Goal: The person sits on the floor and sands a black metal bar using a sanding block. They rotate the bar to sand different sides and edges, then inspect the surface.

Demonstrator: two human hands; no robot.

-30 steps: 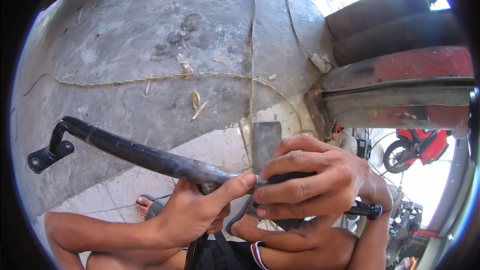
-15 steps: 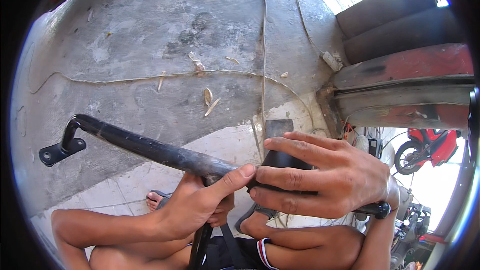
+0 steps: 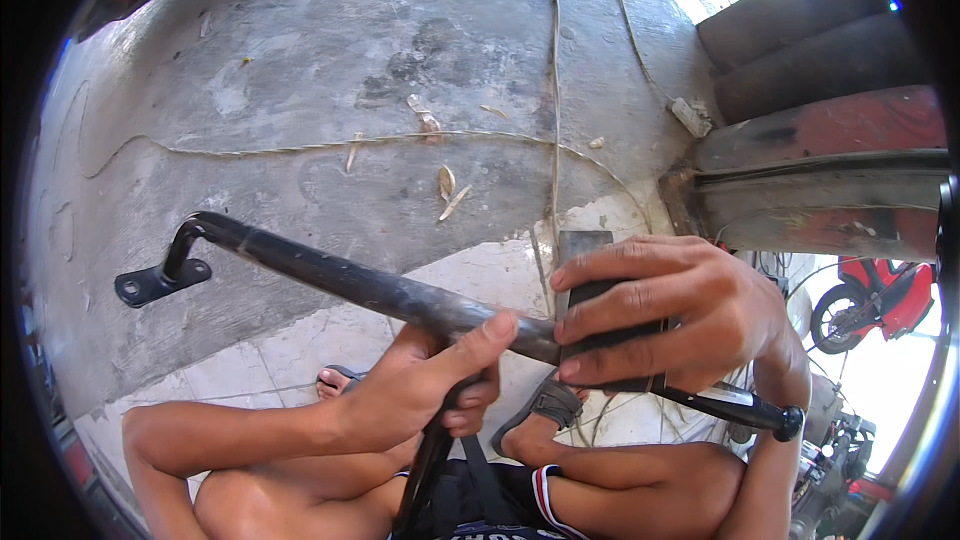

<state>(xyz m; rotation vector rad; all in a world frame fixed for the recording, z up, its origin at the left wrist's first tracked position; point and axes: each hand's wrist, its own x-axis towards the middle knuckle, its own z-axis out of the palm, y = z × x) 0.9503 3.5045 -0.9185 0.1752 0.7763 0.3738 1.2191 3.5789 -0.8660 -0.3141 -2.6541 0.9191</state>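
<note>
Across my lap slants a black metal tube (image 3: pixel 335 277), worn to bare grey in its middle. Its left end bends down to a flat bracket (image 3: pixel 160 283) with holes; a knob-like tip (image 3: pixel 789 424) marks the right end. My left hand (image 3: pixel 430 380) is closed round the tube where a second black bar (image 3: pixel 428 470) branches down, thumb lying along the top. To its right, my right hand (image 3: pixel 680 315) presses a dark sheet of sandpaper (image 3: pixel 586 243) over the tube, fingers curled across it. The underside of that grip is hidden.
Thin cables (image 3: pixel 555 90) cross the grey concrete floor (image 3: pixel 320 60), joined to a white socket block (image 3: pixel 690 117). Dry leaves (image 3: pixel 447 183) lie about. At right stand dark cushions (image 3: pixel 810 40), a red-and-grey panel (image 3: pixel 830 130) and a red motorcycle (image 3: pixel 873 305). White tiles (image 3: pixel 250 370) lie under my feet.
My right hand has slid rightward along the tube with the sandpaper, opening a gap from my left thumb. My left hand keeps its hold. The whole view has shifted slightly.
</note>
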